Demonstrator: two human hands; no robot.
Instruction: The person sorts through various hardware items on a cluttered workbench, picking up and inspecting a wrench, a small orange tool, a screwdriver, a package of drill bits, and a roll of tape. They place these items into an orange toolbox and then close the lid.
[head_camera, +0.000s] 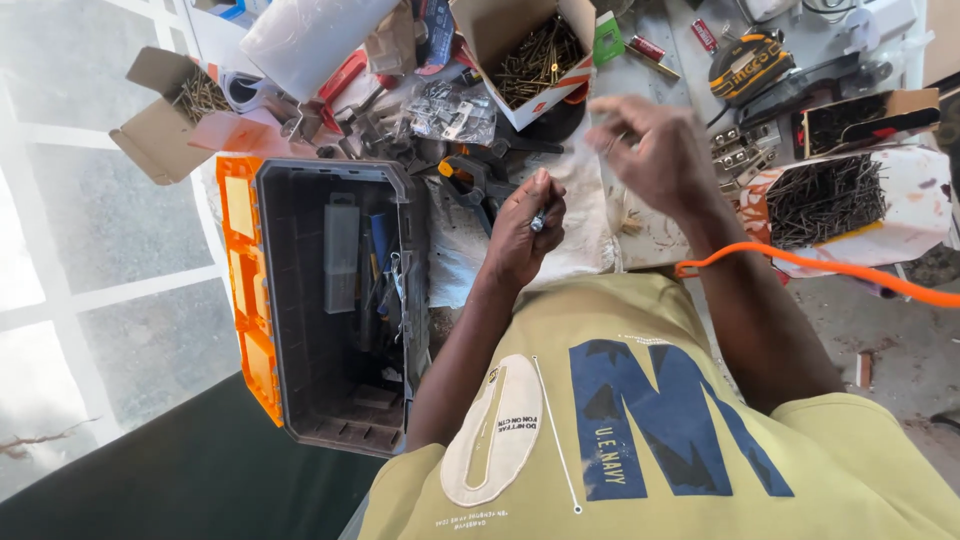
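Seen from above, looking down past a yellow shirt (640, 440) onto a cluttered bench (640, 75). Left hand (522, 232) curled closed around a small metallic piece (538, 222), seemingly a screw or bit, pinched between thumb and fingertips; too small to name for certain, long axis impossible to judge. Right hand (655, 152) raised just above the bench, blurred, fingers loosely bent and spread, apparently grasping nothing, though blur prevents certainty. Hands close together but apart, right one slightly farther toward the far edge of the bench and off to the right. Small piece therefore already in the left hand, nearer that hand than the right, just short of a crumpled white cloth (570, 215) spread under both hands. Off the bench's left edge, beside the left forearm, an open dark grey toolbox (335, 310) with an orange lid (245, 285), long axis running away from the body, tools lying inside. Near the far edge, an open cardboard box of screws (535, 60); at the right edge, a torn white package of dark nails (830, 200), well nearer the right hand. Across the right forearm, an orange cord (820, 268) trailing off to the right. Beyond the nails, a yellow and black tape measure (750, 65).
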